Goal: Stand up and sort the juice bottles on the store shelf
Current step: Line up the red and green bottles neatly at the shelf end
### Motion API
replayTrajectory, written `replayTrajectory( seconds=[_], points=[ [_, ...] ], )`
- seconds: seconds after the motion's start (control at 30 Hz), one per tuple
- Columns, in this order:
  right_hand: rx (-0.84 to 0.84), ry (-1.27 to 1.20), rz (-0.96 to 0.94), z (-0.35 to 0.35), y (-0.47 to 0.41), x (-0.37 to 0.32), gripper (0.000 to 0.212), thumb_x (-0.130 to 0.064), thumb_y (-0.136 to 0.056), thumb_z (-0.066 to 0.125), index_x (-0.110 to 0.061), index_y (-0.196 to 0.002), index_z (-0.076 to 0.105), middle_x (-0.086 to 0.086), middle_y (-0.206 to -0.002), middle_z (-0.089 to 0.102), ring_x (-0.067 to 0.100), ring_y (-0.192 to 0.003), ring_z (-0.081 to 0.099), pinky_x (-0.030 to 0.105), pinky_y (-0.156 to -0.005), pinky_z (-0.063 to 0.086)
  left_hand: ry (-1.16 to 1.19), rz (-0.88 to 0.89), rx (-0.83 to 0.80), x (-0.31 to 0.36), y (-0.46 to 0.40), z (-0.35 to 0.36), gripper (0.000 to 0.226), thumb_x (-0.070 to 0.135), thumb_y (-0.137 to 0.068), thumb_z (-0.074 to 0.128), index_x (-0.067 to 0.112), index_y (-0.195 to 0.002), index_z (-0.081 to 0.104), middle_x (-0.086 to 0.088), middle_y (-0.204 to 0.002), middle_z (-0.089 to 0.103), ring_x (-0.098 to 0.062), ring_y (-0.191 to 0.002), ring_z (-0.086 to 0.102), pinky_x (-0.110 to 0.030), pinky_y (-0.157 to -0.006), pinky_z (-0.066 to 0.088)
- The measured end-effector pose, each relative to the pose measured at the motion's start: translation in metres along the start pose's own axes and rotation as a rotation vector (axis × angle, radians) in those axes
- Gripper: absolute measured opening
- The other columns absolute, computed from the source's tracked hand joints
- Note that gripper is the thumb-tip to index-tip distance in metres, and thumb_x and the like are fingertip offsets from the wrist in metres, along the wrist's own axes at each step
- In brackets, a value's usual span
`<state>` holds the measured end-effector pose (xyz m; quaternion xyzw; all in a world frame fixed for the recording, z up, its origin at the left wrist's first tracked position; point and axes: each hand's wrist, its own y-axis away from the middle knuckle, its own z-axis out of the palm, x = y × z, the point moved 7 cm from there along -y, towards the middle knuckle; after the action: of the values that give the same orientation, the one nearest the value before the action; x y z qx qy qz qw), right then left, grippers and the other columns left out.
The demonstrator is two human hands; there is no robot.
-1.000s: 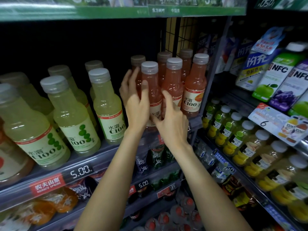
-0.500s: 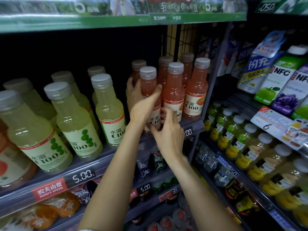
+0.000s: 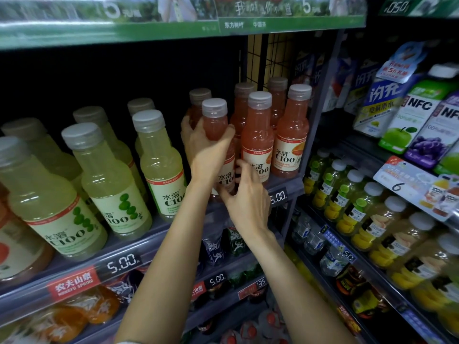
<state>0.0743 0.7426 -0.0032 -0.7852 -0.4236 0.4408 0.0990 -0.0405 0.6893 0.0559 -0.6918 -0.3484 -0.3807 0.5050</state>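
Both hands (image 3: 206,155) grip pink "C100" bottle (image 3: 218,145) w/ 5.00 tag (image 3: 123,263).

Juice bottles (image 3: 258,135) in rows at right end of shelf (image 3: 149,247), lemon drink bottles (image 3: 106,180) to their left, wire divider (image 3: 263,58) behind, cartons (image 3: 407,115) on neighbouring rack right, small bottles (image 3: 347,194) below cartons

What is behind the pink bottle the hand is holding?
Behind the pink bottle gripped by the left hand stands another pink bottle. Only its cap and shoulder show; the rest is covered.
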Motion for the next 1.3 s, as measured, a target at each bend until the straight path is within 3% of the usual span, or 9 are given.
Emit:
replayTrajectory(
  seconds=[0.17, 0.3, 0.5, 0.73, 0.9, 1.0, 1.13, 1.23, 1.3],
  points=[
    [-0.042, 0.001, -0.018, 0.001, 0.000, 0.001, 0.060, -0.034, -0.081, 0.069, -0.015, -0.132, 0.043, 0.003, -0.128, 0.055, 0.024, -0.107, 0.060, 0.038, -0.077, 0.048, 0.048, 0.078, 0.033, -0.003, 0.010, -0.002, 0.070, 0.059, -0.079, 0.058, 0.024, -0.138, 0.042, -0.009, -0.155, 0.022, -0.023, -0.142, 0.025, -0.045, -0.114, 0.028],
    [0.027, -0.111, -0.124, -0.017, 0.001, 0.002, 0.044, -0.021, -0.085, 0.065, -0.011, -0.126, 0.052, 0.005, -0.120, 0.060, 0.020, -0.107, 0.059, 0.040, -0.083, 0.052, 0.203, 0.138, 0.124, -0.013, 0.032, -0.005, 0.064, 0.053, -0.093, 0.034, 0.023, -0.148, 0.028, -0.005, -0.158, 0.023, -0.014, -0.145, 0.021, -0.044, -0.118, 0.021],
    [0.278, 0.060, -0.447, -0.055, 0.001, 0.005, 0.031, -0.015, -0.091, 0.056, -0.007, -0.120, 0.060, 0.008, -0.125, 0.059, 0.022, -0.124, 0.044, 0.038, -0.109, 0.032, 0.508, -0.136, 0.179, -0.065, 0.037, 0.007, 0.059, 0.058, -0.089, 0.030, 0.036, -0.144, 0.032, 0.007, -0.155, 0.030, -0.010, -0.143, 0.028, -0.043, -0.119, 0.022],
    [0.048, 0.195, -0.585, -0.039, -0.015, 0.006, 0.055, -0.027, -0.096, 0.049, -0.012, -0.146, 0.032, 0.008, -0.154, 0.029, 0.022, -0.145, 0.018, 0.049, -0.118, 0.011, 0.742, -0.297, 0.170, -0.068, 0.026, 0.008, 0.037, 0.040, -0.104, 0.028, 0.034, -0.138, 0.041, 0.008, -0.140, 0.048, -0.016, -0.131, 0.046, -0.040, -0.115, 0.031],
    [0.001, 0.287, -0.603, -0.033, -0.033, -0.014, 0.055, -0.043, -0.096, 0.047, -0.034, -0.146, 0.028, 0.022, -0.154, 0.020, 0.037, -0.144, 0.011, 0.058, -0.115, 0.003, 0.664, -0.353, 0.010, -0.101, 0.005, 0.022, 0.089, 0.075, -0.076, 0.055, 0.026, -0.148, 0.035, -0.010, -0.146, 0.046, -0.028, -0.131, 0.048, -0.049, -0.112, 0.034],
    [0.022, 0.351, -0.595, -0.032, -0.038, -0.034, 0.049, -0.051, -0.094, 0.042, -0.043, -0.142, 0.034, 0.023, -0.152, 0.025, 0.041, -0.143, 0.011, 0.061, -0.113, 0.001, 0.663, -0.394, -0.018, -0.116, -0.001, 0.033, 0.085, 0.074, -0.077, 0.057, 0.028, -0.146, 0.037, -0.007, -0.146, 0.047, -0.025, -0.132, 0.048, -0.047, -0.112, 0.034],
    [0.038, 0.363, -0.562, -0.033, -0.042, -0.044, 0.045, -0.051, -0.094, 0.038, -0.039, -0.137, 0.045, 0.015, -0.147, 0.039, 0.033, -0.144, 0.016, 0.058, -0.114, 0.001, 0.625, -0.326, -0.079, -0.119, -0.009, 0.039, 0.063, 0.073, -0.086, 0.046, 0.038, -0.138, 0.045, 0.011, -0.141, 0.050, -0.007, -0.130, 0.047, -0.035, -0.112, 0.035],
    [0.017, 0.381, -0.568, -0.035, -0.043, -0.032, 0.046, -0.049, -0.097, 0.035, -0.038, -0.141, 0.038, 0.013, -0.144, 0.044, 0.029, -0.144, 0.019, 0.057, -0.114, -0.001, 0.547, -0.315, 0.016, -0.093, -0.003, 0.026, 0.075, 0.070, -0.083, 0.051, 0.031, -0.145, 0.037, -0.001, -0.147, 0.045, -0.018, -0.134, 0.044, -0.042, -0.111, 0.034],
    [0.010, 0.405, -0.582, -0.038, -0.043, -0.021, 0.047, -0.048, -0.098, 0.034, -0.040, -0.144, 0.031, 0.013, -0.145, 0.043, 0.026, -0.144, 0.019, 0.058, -0.114, -0.001, 0.579, -0.250, 0.045, -0.074, 0.001, 0.027, 0.067, 0.057, -0.090, 0.046, 0.026, -0.148, 0.031, -0.007, -0.149, 0.041, -0.020, -0.133, 0.045, -0.037, -0.107, 0.040]
  ],
)
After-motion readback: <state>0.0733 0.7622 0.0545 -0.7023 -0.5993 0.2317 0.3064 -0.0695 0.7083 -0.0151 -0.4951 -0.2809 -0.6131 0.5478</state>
